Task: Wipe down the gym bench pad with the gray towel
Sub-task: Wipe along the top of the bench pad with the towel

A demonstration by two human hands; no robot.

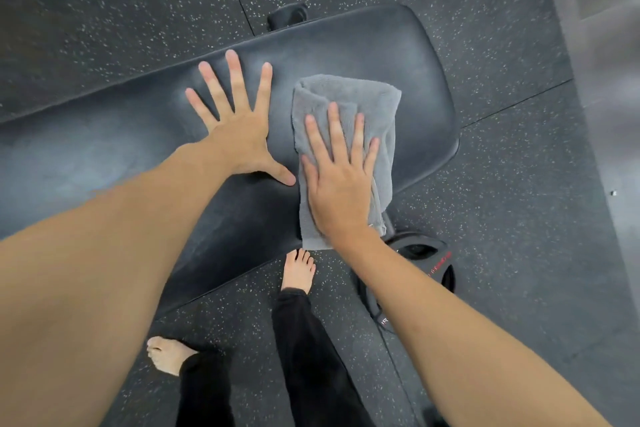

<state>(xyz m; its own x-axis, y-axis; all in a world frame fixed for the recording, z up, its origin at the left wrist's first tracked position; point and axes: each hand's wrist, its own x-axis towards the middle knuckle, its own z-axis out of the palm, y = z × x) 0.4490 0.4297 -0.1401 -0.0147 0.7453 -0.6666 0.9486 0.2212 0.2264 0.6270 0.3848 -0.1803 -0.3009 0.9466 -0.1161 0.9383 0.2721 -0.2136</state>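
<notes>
The black gym bench pad runs from the left edge to the upper right of the head view. A folded gray towel lies on the pad's right end, its near edge hanging over the front side. My right hand presses flat on the towel with fingers spread. My left hand rests flat on the bare pad just left of the towel, fingers wide apart, thumb almost touching the towel's edge.
Speckled dark rubber floor tiles surround the bench. A black weight plate with red lettering lies on the floor under the bench's right end. My bare feet stand close to the bench's front. A grey wall rises at the right.
</notes>
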